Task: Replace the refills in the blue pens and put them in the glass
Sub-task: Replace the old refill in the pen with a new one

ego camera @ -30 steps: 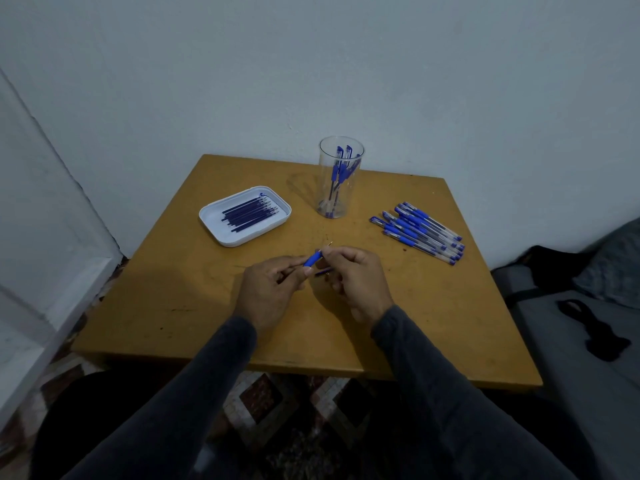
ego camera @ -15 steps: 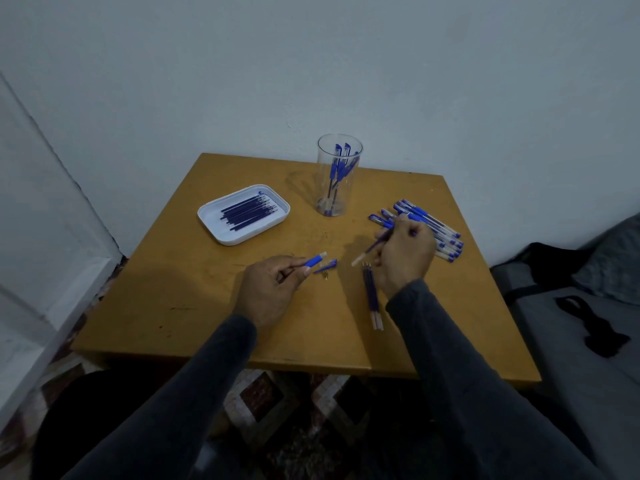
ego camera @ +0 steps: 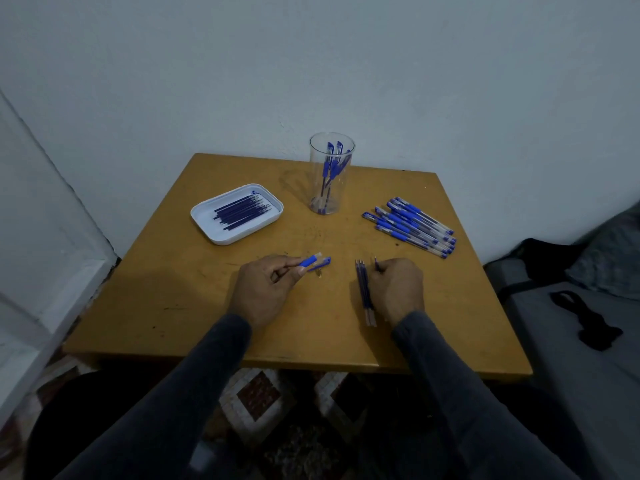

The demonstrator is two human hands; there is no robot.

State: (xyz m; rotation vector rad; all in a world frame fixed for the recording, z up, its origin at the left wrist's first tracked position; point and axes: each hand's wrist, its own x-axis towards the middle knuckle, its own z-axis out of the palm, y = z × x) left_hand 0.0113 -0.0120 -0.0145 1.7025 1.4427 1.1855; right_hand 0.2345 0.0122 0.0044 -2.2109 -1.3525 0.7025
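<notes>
Pen barrel (ego camera: 309,261), blue-gripped, is being pinched by the left hand (ego camera: 264,289) above the wooden table (ego camera: 173,289). Right hand (ego camera: 398,289) is curling around a refill (ego camera: 377,264) beside used refills (ego camera: 364,292). Glass (ego camera: 331,174) is standing behind.

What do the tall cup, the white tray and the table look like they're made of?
The tall cup looks like clear glass or plastic: the pens inside show straight through its wall, and the picture cannot settle which. The white tray seems smooth plastic or enamel, with rounded corners and a soft sheen. The table looks like wood or a wood-look board, yellow-brown with faint scuffs.
</notes>
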